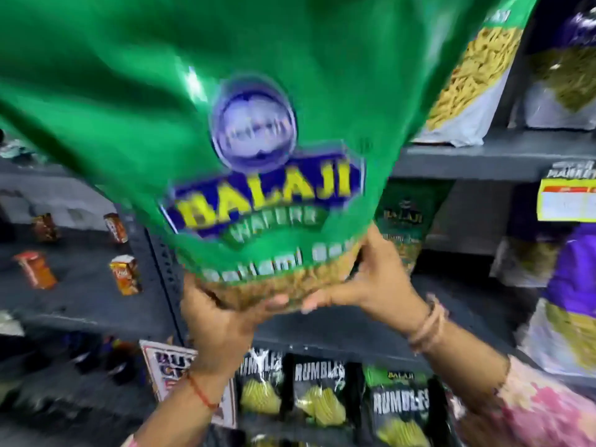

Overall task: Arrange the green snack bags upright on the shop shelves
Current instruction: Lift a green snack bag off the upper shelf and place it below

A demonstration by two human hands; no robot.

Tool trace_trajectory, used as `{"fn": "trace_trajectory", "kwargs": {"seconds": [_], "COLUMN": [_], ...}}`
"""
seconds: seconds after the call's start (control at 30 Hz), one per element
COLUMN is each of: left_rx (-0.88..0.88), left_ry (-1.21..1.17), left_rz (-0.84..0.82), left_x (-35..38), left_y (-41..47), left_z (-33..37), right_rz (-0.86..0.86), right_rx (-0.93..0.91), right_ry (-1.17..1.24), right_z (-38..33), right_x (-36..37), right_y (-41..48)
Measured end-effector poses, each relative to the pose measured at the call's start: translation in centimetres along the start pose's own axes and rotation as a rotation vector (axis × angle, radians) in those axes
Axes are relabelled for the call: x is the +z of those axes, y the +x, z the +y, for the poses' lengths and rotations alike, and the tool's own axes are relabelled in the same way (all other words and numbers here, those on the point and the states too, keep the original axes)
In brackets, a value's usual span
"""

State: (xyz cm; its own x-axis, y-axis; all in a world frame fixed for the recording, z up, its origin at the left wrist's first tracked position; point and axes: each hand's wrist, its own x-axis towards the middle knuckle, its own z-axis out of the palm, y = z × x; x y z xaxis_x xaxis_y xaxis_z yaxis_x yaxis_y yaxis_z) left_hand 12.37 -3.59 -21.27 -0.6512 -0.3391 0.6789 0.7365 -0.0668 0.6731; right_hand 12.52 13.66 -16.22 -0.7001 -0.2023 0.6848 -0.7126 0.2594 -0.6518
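The left hand (216, 321) and right hand (364, 285) each close on the bottom edge of the green snack bag (258, 124); it rises long-axis upright above them; the shelf (483, 159) lies behind, up right.

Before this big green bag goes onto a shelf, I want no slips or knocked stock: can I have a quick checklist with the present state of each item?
1. Both hands on the bag: ok; left hand and right hand cup the bottom of the green snack bag.
2. Bag upright: ok, logo reads right way up.
3. Free shelf space: ok, bare patch on the middle shelf beside the small green bag.
4. Bag top clear of the shelf above: cannot tell, out of frame.
5. Bag undamaged: cannot tell, blurred.
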Motion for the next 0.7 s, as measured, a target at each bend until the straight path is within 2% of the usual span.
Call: {"fn": "trace_trajectory", "kwargs": {"seconds": [0.1, 0.3, 0.53, 0.7], "left_rx": [-0.214, -0.44, -0.609, -0.63], "left_ry": [0.096, 0.296, 0.295, 0.289], "left_rz": [-0.145, -0.314, -0.407, -0.427], "left_x": [-1.7, -2.3, -2.5, -3.4], "left_y": [-3.7, -4.7, -0.2, 2.2], "left_z": [-3.7, -10.3, -17.5, -19.7], "right_rz": [-0.058, -0.023, 0.092, 0.146], "right_rx": [0.169, 0.468, 0.61, 0.649], "right_ry": [-0.016, -0.059, -0.049, -0.04], "right_z": [5.2, 13.1, 19.4, 21.4], "right_x": [1.1, 3.5, 6.4, 8.1], "right_y": [-4.0, -7.0, -5.2, -3.8]}}
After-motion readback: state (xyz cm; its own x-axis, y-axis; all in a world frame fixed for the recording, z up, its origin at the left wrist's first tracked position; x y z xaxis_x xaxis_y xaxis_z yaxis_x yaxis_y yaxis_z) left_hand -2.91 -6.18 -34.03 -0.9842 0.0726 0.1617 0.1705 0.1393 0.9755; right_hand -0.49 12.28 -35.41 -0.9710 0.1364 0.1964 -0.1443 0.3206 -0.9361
